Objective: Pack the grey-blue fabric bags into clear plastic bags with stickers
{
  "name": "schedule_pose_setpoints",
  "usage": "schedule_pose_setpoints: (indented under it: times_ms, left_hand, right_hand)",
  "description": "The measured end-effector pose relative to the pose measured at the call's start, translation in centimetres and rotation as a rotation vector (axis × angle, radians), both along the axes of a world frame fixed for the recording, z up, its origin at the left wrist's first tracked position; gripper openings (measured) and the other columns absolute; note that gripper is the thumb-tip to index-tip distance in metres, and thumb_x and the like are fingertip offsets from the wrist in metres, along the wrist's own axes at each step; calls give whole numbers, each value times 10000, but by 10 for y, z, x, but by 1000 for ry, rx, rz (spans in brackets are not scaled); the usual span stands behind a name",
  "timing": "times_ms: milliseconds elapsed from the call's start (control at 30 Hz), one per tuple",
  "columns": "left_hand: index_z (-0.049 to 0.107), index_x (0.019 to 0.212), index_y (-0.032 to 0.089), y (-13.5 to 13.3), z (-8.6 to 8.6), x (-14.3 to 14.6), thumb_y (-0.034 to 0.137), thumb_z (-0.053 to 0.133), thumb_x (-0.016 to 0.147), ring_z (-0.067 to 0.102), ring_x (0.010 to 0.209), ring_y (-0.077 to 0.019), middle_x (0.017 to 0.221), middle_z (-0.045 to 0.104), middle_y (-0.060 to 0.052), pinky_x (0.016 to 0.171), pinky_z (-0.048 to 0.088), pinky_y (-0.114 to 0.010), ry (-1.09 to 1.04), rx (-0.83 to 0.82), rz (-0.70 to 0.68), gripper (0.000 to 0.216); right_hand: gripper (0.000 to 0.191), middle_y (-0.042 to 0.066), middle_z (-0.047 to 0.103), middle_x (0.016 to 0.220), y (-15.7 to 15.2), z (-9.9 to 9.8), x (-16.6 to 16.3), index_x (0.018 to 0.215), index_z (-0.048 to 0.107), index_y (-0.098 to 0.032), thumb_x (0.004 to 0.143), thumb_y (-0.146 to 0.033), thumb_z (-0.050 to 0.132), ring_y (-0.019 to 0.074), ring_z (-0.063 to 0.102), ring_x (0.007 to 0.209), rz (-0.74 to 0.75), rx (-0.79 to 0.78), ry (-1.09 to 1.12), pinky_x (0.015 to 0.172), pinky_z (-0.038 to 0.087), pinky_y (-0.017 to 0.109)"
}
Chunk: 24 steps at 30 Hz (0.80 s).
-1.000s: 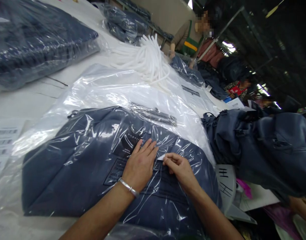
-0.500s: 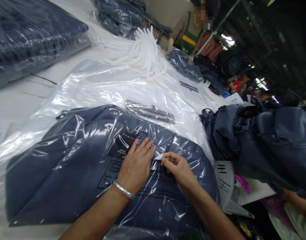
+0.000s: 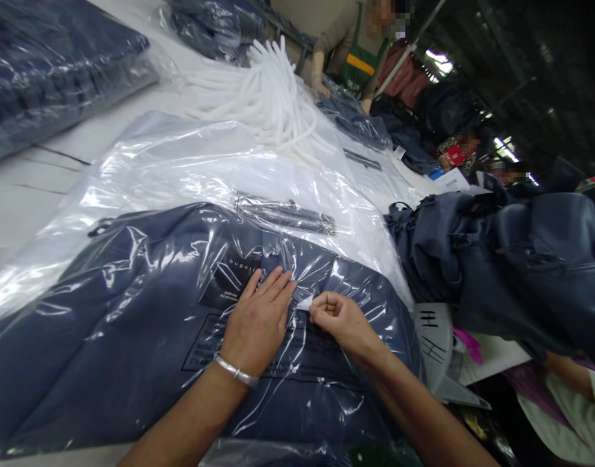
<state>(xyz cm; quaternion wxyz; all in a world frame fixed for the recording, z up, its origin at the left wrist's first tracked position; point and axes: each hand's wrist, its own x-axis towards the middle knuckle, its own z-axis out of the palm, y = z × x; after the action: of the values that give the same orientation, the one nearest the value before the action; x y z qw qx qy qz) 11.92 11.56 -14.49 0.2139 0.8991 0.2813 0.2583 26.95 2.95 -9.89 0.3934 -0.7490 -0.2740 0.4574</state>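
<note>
A navy duffle bag (image 3: 132,311) lies flat inside a clear plastic bag (image 3: 146,149) in front of me. Through the plastic show a black hang tag (image 3: 229,275) and a printed warning box (image 3: 202,347). My left hand (image 3: 261,318), with a silver bangle on its wrist, rests flat on the plastic, fingers stretched out. Beside it, my right hand (image 3: 339,321) pinches a small white sticker (image 3: 304,303) between thumb and fingertips, against the plastic surface. I cannot tell how much of the sticker is stuck down.
White cords (image 3: 278,97) lie bundled beyond the plastic bag. Plastic-wrapped navy goods (image 3: 58,71) are stacked at the left. Navy bags (image 3: 511,259) pile up on the right, above a grey plastic piece (image 3: 433,344). A co-worker (image 3: 355,58) stands across the table.
The view has shifted slightly, so most things sit a little further left and higher. My left hand stays flat, and my right hand keeps its pinch on the sticker.
</note>
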Motion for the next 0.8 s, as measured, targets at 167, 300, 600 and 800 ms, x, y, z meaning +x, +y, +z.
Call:
schedule_pose_setpoints:
  times_ms: [167, 300, 600, 800]
  left_hand:
    - [655, 1154, 190, 4, -1, -4, 166, 461, 940, 519, 1288, -223, 1295, 642, -58, 1144, 341, -506, -80, -8, -6, 290]
    - [658, 1132, 228, 6, 6, -7, 186, 470, 947, 525, 1279, -214, 1240, 676, -27, 1141, 335, -527, -114, -92, -51, 267]
    - [684, 1012, 263, 5, 13, -2, 312, 604, 893, 528, 1265, -206, 1197, 694, 9, 1152, 292, -521, -97, -141, -18, 152]
    - [697, 925, 265, 6, 18, -1, 287, 606, 891, 560, 1215, -204, 1132, 717, 17, 1135, 303, -509, -112, -174, -2, 100]
  right_hand:
    - [144, -32, 583, 612, 0, -2, 2, 733, 618, -175, 665, -283, 685, 86, 455, 534, -1, -2, 28, 516, 337, 217]
    - [197, -34, 577, 630, -2, 1, 3, 765, 630, -177, 736, -367, 675, 75, 422, 505, 3, 16, 31, 517, 323, 221]
    - [248, -37, 568, 665, -2, 4, 2, 819, 648, -176, 763, -415, 680, 69, 400, 499, -14, 74, 84, 503, 288, 226]
    - [304, -24, 597, 703, -3, 4, 0, 867, 666, -171, 762, -454, 698, 66, 413, 510, -19, 89, 82, 495, 308, 218]
